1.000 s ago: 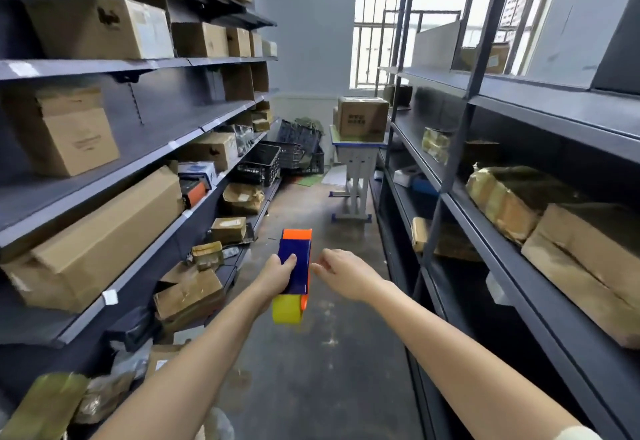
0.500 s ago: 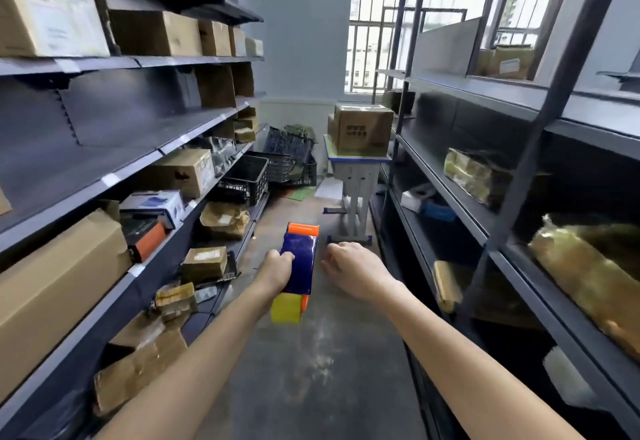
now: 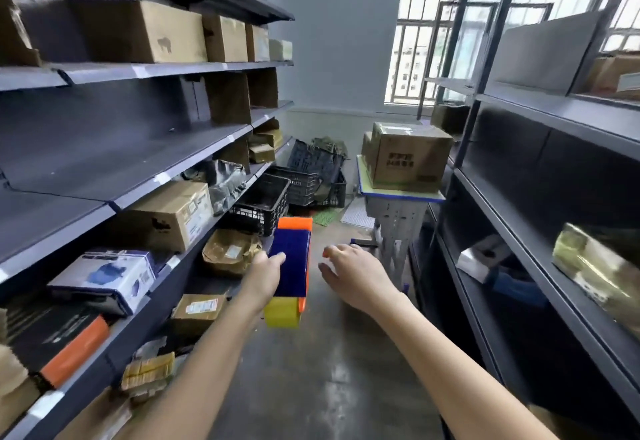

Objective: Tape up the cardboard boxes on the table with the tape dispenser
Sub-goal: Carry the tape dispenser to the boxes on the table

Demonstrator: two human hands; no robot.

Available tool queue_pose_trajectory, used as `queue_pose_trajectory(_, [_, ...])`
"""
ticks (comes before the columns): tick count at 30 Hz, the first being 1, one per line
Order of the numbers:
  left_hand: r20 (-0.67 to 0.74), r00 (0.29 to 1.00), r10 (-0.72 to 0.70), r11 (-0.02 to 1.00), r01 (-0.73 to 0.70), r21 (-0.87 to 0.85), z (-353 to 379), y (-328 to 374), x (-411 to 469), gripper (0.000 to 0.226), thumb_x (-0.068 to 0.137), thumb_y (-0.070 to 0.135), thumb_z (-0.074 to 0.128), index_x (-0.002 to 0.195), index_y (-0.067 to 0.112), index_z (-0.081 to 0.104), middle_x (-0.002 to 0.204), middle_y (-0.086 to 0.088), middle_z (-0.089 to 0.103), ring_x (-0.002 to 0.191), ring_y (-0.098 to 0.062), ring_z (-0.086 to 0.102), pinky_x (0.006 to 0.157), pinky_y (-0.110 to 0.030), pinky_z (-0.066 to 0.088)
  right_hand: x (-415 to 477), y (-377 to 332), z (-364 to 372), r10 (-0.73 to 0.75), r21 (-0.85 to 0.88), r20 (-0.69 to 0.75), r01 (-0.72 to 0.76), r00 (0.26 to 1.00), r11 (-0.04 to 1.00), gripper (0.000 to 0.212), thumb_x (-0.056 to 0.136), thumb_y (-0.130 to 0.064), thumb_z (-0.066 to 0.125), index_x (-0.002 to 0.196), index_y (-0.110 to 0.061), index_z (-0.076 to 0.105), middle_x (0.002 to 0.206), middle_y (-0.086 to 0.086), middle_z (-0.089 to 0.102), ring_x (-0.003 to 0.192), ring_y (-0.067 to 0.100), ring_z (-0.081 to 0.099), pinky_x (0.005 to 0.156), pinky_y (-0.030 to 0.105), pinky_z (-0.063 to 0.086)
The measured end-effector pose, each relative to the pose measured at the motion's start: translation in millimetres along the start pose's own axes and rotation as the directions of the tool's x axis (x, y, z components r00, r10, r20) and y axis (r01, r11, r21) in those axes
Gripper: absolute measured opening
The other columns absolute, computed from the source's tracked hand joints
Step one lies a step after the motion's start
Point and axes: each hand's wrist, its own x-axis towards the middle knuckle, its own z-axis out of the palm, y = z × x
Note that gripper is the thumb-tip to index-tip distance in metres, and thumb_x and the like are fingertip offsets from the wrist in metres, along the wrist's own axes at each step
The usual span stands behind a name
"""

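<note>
Dispenser is in my left grip, curled round its blue body and carried out front, I guess for the walk. Right grip hangs loose beside it, holding nothing. Boxes sit on the bench at the far end, well apart.

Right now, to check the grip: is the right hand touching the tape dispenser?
Apart: the head view shows floor between right hand and tape dispenser.
</note>
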Motion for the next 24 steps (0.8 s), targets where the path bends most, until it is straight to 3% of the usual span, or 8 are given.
queue_pose_trajectory(4, [-0.024, 1.0, 0.013, 1.0, -0.013, 0.001, 18.3, 3.5, 104.0, 0.013, 0.097, 0.014, 0.043, 0.086, 0.014, 0.05, 0.09, -0.009, 0.061, 0.081, -0.023, 0.059, 0.078, -0.037, 0.046, 90.8, 41.1, 27.8, 0.015, 0.007, -0.021, -0.015, 1.0, 1.0, 0.036, 0.1, -0.036, 0.037, 0.124, -0.013, 0.05, 0.125, 0.007, 0.057, 0.12, 0.027, 0.046, 0.092, 0.037, 0.042])
queue_pose_trajectory(9, [0.013, 1.0, 0.022, 1.0, -0.022, 0.021, 45.8, 8.1, 251.1, 0.01, 0.097, 0.016, 0.045, 0.099, 0.009, 0.052, 0.096, -0.01, 0.063, 0.093, -0.029, 0.061, 0.091, -0.045, 0.048, 220.5, 97.1, 70.8, 0.077, 0.063, -0.037, -0.074, 0.996, 0.995, 0.037, 0.1, -0.037, 0.037, 0.126, -0.016, 0.05, 0.125, 0.003, 0.057, 0.119, 0.023, 0.047, 0.093, 0.035, 0.042])
queue_pose_trajectory(12, [0.083, 0.996, 0.036, 0.998, -0.041, 0.053, 62.2, 30.6, 342.4, 0.012, 0.098, 0.015, 0.045, 0.091, 0.013, 0.054, 0.094, -0.011, 0.064, 0.086, -0.026, 0.061, 0.084, -0.039, 0.048, 306.0, 124.4, 83.1, 0.105, 0.046, -0.023, -0.104, 0.994, 0.993, 0.037, 0.1, -0.037, 0.035, 0.123, -0.013, 0.052, 0.122, 0.005, 0.058, 0.116, 0.025, 0.048, 0.093, 0.037, 0.041])
queue_pose_trajectory(16, [0.123, 0.99, 0.069, 0.992, -0.082, 0.097, 88.1, 65.7, 450.2, 0.025, 0.095, 0.023, 0.049, 0.111, 0.005, 0.054, 0.107, -0.014, 0.064, 0.098, -0.03, 0.061, 0.09, -0.042, 0.048, 404.2, 163.6, 85.5, 0.143, -0.011, -0.032, -0.144, 0.989, 0.99, 0.039, 0.101, -0.038, 0.032, 0.126, -0.013, 0.05, 0.124, 0.005, 0.057, 0.118, 0.025, 0.047, 0.093, 0.035, 0.038])
queue_pose_trajectory(19, [0.127, 0.99, 0.064, 0.991, -0.078, 0.105, 103.1, 80.9, 524.2, 0.021, 0.099, 0.016, 0.042, 0.115, 0.005, 0.051, 0.107, -0.013, 0.062, 0.099, -0.029, 0.059, 0.084, -0.036, 0.045, 469.7, 198.4, 94.4, 0.198, -0.015, -0.03, -0.198, 0.98, 0.98, 0.041, 0.101, -0.04, 0.03, 0.128, -0.015, 0.047, 0.124, 0.004, 0.057, 0.118, 0.024, 0.046, 0.093, 0.034, 0.037])
queue_pose_trajectory(24, [0.123, 0.991, 0.048, 0.994, -0.06, 0.095, 124.1, 87.2, 651.0, 0.014, 0.1, 0.016, 0.041, 0.102, 0.008, 0.052, 0.092, -0.005, 0.062, 0.079, -0.016, 0.058, 0.066, -0.028, 0.043, 590.9, 255.1, 125.9, 0.214, -0.01, -0.014, -0.214, 0.977, 0.977, 0.04, 0.101, -0.041, 0.03, 0.126, -0.015, 0.048, 0.12, 0.004, 0.058, 0.113, 0.024, 0.047, 0.09, 0.033, 0.038])
